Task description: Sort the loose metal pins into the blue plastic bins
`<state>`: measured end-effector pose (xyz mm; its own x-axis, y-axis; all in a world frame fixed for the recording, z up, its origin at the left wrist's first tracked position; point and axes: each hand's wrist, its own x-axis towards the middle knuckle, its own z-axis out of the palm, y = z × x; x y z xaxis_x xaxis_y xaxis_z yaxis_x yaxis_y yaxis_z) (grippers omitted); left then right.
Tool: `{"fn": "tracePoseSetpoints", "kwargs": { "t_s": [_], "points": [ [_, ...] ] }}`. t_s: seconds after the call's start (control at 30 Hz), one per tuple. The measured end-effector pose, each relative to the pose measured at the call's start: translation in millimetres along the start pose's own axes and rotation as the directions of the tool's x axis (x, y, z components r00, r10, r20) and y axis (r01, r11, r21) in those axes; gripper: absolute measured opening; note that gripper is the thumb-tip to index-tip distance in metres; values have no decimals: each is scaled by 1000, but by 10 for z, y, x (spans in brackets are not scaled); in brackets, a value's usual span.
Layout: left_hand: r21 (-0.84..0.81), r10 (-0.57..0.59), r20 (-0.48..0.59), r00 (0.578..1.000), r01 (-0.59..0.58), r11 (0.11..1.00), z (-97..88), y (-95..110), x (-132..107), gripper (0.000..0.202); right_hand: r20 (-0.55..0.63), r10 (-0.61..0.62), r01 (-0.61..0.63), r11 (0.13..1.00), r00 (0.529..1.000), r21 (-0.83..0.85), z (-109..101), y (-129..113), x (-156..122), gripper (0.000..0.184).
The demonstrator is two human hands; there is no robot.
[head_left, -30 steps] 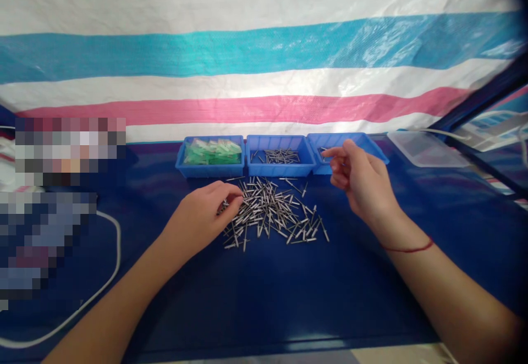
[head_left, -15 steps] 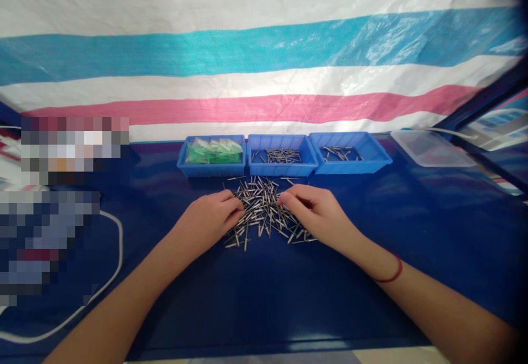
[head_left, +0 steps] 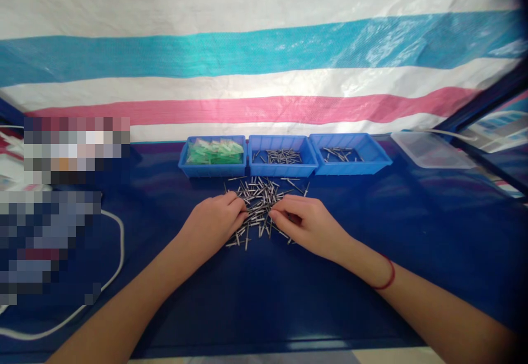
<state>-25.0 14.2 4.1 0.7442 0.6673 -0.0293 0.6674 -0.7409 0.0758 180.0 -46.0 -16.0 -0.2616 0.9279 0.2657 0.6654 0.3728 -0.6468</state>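
Rivets (head_left: 258,208) lie heaped between left hand (head_left: 215,220) and right hand (head_left: 314,226); whether either grips any is unclear.

Striped sheet (head_left: 264,53): bright, glaring in streaks toward two o'clock.
Desk (head_left: 247,303): darker, reflecting palely at five o'clock.
Pixelated patches (head_left: 53,248): blocky, at nine o'clock.
Corner: blackened at two o'clock.

A small workshop corner, this looked like: three blue bins (head_left: 284,170) stood along the far edge of the desk (head_left: 247,303), metal rivets (head_left: 258,191) lay heaped before them, and striped plastic sheeting (head_left: 247,56) hung right behind!
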Motion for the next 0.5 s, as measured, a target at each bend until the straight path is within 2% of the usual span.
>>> {"fn": "tracePoseSetpoints", "kwargs": {
  "t_s": [0.5],
  "points": [
    [-74, 30, -61, 998, -34, 997, 29, 21, -18, 16, 19, -4, 5, 998, 1000, -59, 21, 23, -15, 15]
  ]
}}
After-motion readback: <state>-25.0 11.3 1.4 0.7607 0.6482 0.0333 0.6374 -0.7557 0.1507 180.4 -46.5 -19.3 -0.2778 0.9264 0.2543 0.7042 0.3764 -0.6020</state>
